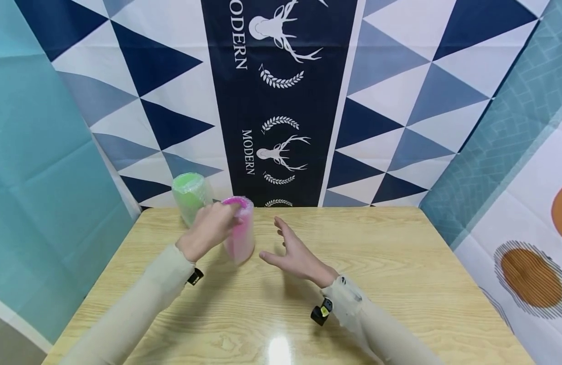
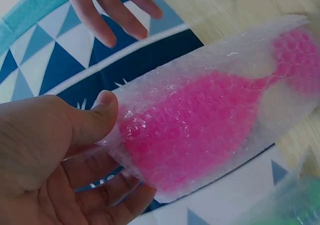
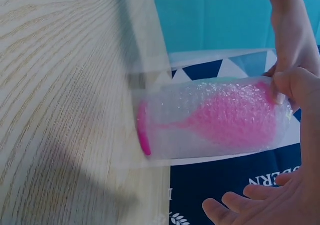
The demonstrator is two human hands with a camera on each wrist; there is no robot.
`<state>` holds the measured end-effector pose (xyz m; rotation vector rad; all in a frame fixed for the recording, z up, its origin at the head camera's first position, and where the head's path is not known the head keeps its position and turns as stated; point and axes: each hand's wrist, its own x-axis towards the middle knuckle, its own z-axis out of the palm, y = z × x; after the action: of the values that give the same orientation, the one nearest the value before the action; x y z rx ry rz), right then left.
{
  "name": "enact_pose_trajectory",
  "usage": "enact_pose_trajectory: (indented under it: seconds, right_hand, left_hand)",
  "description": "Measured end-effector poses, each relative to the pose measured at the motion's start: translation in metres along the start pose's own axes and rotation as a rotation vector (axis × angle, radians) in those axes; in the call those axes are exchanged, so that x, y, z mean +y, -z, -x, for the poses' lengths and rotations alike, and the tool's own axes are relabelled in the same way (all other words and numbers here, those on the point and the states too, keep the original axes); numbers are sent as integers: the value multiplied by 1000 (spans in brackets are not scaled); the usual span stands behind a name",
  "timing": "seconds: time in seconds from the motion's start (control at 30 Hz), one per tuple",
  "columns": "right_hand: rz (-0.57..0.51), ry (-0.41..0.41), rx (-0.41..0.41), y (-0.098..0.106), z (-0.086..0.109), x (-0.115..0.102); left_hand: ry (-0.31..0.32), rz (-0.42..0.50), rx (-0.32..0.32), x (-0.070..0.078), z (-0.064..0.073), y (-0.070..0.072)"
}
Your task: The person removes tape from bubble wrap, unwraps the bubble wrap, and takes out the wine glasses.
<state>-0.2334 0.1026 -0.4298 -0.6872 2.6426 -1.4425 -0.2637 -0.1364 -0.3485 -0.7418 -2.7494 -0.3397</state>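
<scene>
A pink wine glass [image 1: 242,237] in clear bubble wrap stands roughly upright near the back of the table. My left hand [image 1: 211,228] pinches its wrapped rim, thumb on one side and fingers on the other. In the left wrist view, the bowl and stem of the wine glass [image 2: 195,130] show through the wrap. My right hand [image 1: 300,256] is held to the right of it, apart from the wrap, with fingers spread. Its fingers [image 3: 235,202] hold nothing in the right wrist view. Behind my left hand is a green item [image 1: 188,188] in bubble wrap, partly hidden.
The wooden table [image 1: 376,284] extends in front and to the right. A patterned cloth [image 1: 281,101] hangs along its back edge. Teal cloth [image 1: 48,167] hangs at the left, and a white cloth with brown spots [image 1: 531,276] at the right.
</scene>
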Motion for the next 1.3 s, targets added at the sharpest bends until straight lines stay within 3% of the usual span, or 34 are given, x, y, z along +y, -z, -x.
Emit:
enact_pose_trajectory:
  seconds: [0.53,1.13,1.3]
  right_hand:
    - [-43,53,24,-10,-6,-2]
    - [-131,162,19,-19,-12,1]
    - [-132,159,19,-21,-13,2]
  left_hand:
    - [28,7,6,40,9,-4]
    - [-7,53,59,50,11,-6]
    - [-1,55,57,50,11,-7]
